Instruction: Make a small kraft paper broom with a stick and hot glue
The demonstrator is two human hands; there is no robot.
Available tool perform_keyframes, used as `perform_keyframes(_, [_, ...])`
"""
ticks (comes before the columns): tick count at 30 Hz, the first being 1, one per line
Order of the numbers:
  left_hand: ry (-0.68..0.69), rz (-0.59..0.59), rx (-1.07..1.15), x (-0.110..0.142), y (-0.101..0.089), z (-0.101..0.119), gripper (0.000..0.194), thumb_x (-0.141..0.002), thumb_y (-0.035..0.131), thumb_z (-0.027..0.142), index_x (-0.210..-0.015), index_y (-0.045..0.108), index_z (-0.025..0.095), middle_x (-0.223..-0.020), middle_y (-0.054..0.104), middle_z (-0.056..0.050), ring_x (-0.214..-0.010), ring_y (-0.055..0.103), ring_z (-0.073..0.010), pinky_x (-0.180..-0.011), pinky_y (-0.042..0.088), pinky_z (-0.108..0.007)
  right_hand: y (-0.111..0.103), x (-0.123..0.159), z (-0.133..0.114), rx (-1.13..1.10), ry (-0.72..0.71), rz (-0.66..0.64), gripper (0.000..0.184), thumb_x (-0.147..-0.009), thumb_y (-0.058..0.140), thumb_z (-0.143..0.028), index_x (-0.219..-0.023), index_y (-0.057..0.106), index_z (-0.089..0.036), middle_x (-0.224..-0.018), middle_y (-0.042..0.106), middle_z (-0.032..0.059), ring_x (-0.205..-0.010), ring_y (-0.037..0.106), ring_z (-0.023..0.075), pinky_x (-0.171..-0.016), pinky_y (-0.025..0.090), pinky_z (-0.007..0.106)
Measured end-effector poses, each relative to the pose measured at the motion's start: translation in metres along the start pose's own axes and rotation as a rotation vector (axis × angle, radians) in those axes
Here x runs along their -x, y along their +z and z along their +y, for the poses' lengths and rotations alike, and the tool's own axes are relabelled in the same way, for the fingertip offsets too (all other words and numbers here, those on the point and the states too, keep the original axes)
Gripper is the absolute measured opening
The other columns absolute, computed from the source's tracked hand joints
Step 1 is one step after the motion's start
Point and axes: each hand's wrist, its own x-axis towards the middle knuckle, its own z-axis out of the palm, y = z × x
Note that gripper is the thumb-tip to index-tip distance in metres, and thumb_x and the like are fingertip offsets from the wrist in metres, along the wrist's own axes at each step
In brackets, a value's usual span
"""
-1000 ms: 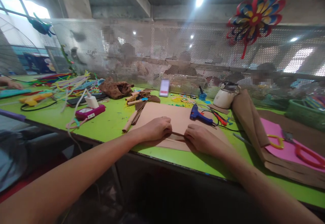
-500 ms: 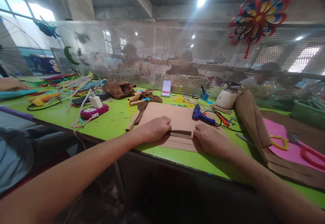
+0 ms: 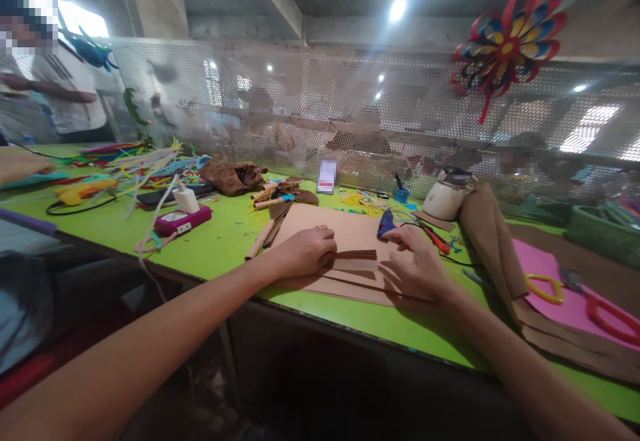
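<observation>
My left hand [image 3: 311,252] is closed on the left end of a folded brown strip [image 3: 357,255], which sticks out to the right in layers. Beneath lie tan sheets [image 3: 305,218], stacked near the table's front edge. My right hand [image 3: 419,262] is off the strip, its fingers apart above the right side of the sheets. Its index finger reaches the blue glue gun [image 3: 385,224], partly covering it; whether it touches I cannot tell.
Brown material [image 3: 493,248], pink sheet [image 3: 535,261] and scissors [image 3: 607,314] lie at right. A white kettle-like pot [image 3: 443,198] stands behind. Leftward are a purple power strip [image 3: 183,220], a yellow glue gun [image 3: 85,191] and coloured strips. A phone [image 3: 327,176] leans upright. Another person [image 3: 65,88] stands far left.
My right hand has let go of the strip's right end, opened, and risen toward the blue glue gun. My left hand stays on the strip. A person has appeared at far left.
</observation>
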Motion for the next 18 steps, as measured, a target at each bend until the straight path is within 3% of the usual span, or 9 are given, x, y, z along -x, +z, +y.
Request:
perform_keyframes(3, [-0.028,-0.022,0.05,-0.003,-0.002,0.006,0.014,-0.08,0.046,0.016,-0.079,0.06,0.014,-0.077,0.059,-0.006,-0.075,0.052,-0.0159,-0.069,0.039,-0.025,0.002,-0.001,-0.008,-0.15,0.054,-0.175,0.035,-0.074,0.053,-0.025,-0.109,0.059,-0.019,-0.1,0.064,0.0074,-0.086,0.058,0.02,-0.074,0.046,0.032])
perform_keyframes(5, [-0.056,-0.034,0.097,-0.006,-0.004,0.01,0.013,-0.077,0.048,0.017,-0.08,0.06,0.014,-0.075,0.06,-0.006,-0.07,0.052,-0.0154,-0.064,0.038,-0.024,0.003,-0.002,-0.012,-0.227,0.074,-0.245,0.029,-0.075,0.053,-0.024,-0.101,0.064,-0.019,-0.095,0.067,0.0059,-0.083,0.06,0.0187,-0.074,0.047,0.03])
perform_keyframes(8, [-0.089,-0.046,0.229,-0.016,-0.01,0.015,0.017,-0.075,0.049,0.018,-0.083,0.063,0.015,-0.074,0.063,-0.004,-0.065,0.051,-0.0132,-0.059,0.035,-0.022,0.006,-0.001,-0.014,-0.359,0.153,-0.248,0.019,-0.076,0.051,-0.022,-0.08,0.069,-0.018,-0.073,0.069,0.0035,-0.068,0.061,0.0162,-0.064,0.047,0.026])
perform_keyframes(10, [-0.105,-0.09,0.346,-0.026,-0.014,0.016,0.019,-0.077,0.046,0.02,-0.08,0.064,0.015,-0.071,0.062,-0.002,-0.06,0.049,-0.0114,-0.057,0.033,-0.021,0.007,0.001,-0.013,-0.46,0.229,-0.274,0.019,-0.076,0.051,-0.024,-0.077,0.069,-0.018,-0.059,0.065,0.0013,-0.055,0.058,0.014,-0.053,0.045,0.024])
perform_keyframes(14, [-0.165,-0.269,0.583,-0.044,-0.018,0.018,0.038,-0.086,0.037,0.032,-0.064,0.061,0.012,-0.055,0.055,0.0,-0.049,0.042,-0.0088,-0.051,0.029,-0.02,0.008,0.004,-0.011,-0.628,0.287,-0.305,0.017,-0.075,0.056,-0.027,-0.078,0.069,-0.017,-0.052,0.06,-0.0008,-0.045,0.054,0.0121,-0.045,0.041,0.022])
perform_keyframes(18, [-0.198,-0.366,0.897,-0.048,-0.013,0.021,0.041,-0.086,0.039,0.042,-0.067,0.061,0.013,-0.057,0.056,0.0,-0.051,0.046,-0.0091,-0.054,0.032,-0.021,0.007,0.004,-0.011,-0.811,0.351,-0.368,0.027,-0.077,0.055,-0.034,-0.094,0.068,-0.017,-0.053,0.062,-0.0003,-0.045,0.055,0.0121,-0.046,0.042,0.023])
